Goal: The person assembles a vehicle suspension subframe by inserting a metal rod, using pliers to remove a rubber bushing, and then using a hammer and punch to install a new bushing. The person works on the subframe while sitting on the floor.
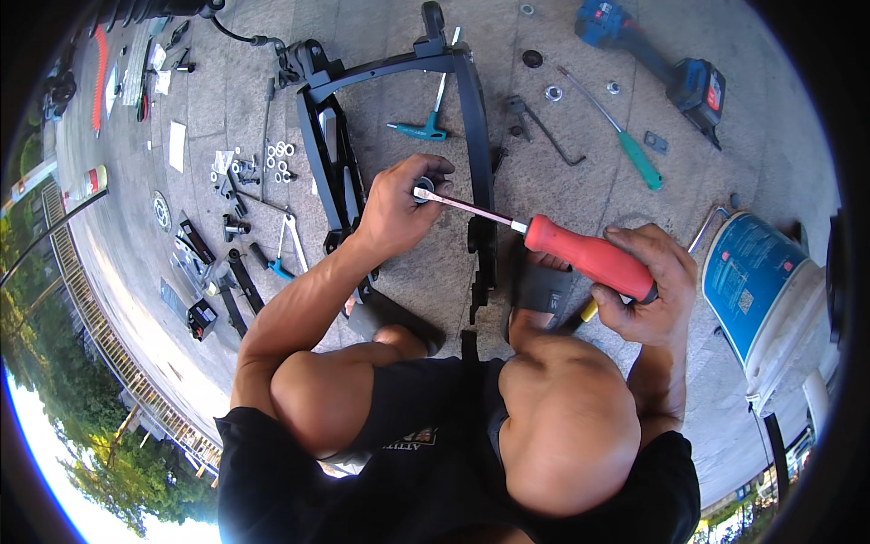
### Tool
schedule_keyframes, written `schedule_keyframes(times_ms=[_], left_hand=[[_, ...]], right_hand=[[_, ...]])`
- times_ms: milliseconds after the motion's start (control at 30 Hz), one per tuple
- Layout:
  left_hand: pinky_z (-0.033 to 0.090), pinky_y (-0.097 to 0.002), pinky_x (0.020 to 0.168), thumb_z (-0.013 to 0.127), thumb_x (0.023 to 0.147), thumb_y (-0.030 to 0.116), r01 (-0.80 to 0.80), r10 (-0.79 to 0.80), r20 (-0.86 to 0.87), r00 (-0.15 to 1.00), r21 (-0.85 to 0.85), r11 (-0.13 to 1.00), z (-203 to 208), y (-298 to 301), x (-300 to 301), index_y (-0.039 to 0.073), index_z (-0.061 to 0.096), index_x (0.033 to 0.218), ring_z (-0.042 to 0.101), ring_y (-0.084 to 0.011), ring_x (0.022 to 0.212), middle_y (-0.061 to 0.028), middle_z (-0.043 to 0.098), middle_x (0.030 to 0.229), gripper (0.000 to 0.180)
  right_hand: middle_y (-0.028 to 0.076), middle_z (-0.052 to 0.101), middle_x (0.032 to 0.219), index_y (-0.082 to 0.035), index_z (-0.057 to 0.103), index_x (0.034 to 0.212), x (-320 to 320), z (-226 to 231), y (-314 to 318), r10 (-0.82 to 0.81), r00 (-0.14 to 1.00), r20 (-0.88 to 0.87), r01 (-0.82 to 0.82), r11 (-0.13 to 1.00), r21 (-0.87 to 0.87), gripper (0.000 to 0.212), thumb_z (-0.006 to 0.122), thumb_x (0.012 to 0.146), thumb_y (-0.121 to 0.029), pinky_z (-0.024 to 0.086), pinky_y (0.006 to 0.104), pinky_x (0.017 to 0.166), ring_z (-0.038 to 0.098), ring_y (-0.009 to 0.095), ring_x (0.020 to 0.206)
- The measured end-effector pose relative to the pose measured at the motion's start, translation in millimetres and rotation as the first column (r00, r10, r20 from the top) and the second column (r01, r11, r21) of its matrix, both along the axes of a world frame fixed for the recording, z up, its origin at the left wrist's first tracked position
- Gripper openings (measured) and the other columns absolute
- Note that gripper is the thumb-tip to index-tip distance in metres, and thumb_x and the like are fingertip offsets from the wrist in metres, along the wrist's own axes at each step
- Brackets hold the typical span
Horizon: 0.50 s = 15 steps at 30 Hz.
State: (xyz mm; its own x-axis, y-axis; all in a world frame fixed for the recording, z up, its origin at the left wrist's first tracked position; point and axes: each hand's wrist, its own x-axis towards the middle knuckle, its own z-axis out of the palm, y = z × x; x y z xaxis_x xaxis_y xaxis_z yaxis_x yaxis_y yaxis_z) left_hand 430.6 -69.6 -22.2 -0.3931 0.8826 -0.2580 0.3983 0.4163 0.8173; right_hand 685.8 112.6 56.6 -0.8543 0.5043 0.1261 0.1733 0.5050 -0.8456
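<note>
My right hand [660, 279] is closed round the red handle of a flat-bladed screwdriver [587, 256]. Its metal shaft points left, and the blade tip meets a small round ring-shaped part [424, 188]. That part, dark inside with a bright rim, is pinched in the fingers of my left hand [399, 204]; its exact kind is unclear. Both hands are above the paved ground in front of my knees. A black metal frame [475, 136] with two long arms lies round my left hand, which is between those arms.
A teal T-handle hex key [430, 130] lies inside the frame. To the right are a bent hex key [555, 138], a green-handled screwdriver [640, 160], a blue cordless power tool [666, 72] and a blue-labelled bucket [759, 281]. Pale rings [280, 156] and loose parts [237, 227] lie left.
</note>
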Motion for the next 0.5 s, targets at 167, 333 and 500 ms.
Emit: schedule_keyframes(times_ms=[167,333,500], left_hand=[[0.054,-0.0362,0.075,0.069,0.075,0.001,0.015,-0.014,-0.050,0.999,0.015,1.000,2.7,-2.9,-0.5,-0.001,0.062,0.103,0.069,-0.0289,0.084,-0.0173,0.067,0.091,0.029],[0.055,-0.0364,0.073,0.071,0.077,0.003,0.028,-0.024,-0.112,0.993,0.032,0.999,4.4,-3.5,2.4,-0.001,0.062,0.100,0.069,-0.0307,0.083,-0.0174,0.067,0.090,0.025],[0.054,-0.0343,0.071,0.072,0.077,0.006,0.065,-0.057,-0.172,0.983,0.042,0.997,4.7,-3.7,1.0,0.001,0.062,0.099,0.069,-0.0288,0.082,-0.0156,0.068,0.090,0.024]], right_hand=[[0.013,0.065,0.080,-0.004,0.064,0.103,-14.2,2.8,-0.8,0.041,0.999,0.018,-0.041,0.999,-0.012,0.047,0.078,0.060,-0.014,0.050,0.0337,0.057,0.065,0.029,0.066],[0.015,0.066,0.081,0.002,0.063,0.106,-18.8,-0.1,-6.5,0.072,0.997,0.017,-0.072,0.997,-0.025,0.047,0.077,0.065,-0.016,0.050,0.0320,0.059,0.064,0.026,0.065],[0.015,0.066,0.081,0.001,0.063,0.107,-21.7,1.7,-19.7,0.045,0.999,0.011,-0.044,0.997,-0.059,0.048,0.078,0.064,-0.016,0.051,0.0325,0.060,0.065,0.026,0.066]])
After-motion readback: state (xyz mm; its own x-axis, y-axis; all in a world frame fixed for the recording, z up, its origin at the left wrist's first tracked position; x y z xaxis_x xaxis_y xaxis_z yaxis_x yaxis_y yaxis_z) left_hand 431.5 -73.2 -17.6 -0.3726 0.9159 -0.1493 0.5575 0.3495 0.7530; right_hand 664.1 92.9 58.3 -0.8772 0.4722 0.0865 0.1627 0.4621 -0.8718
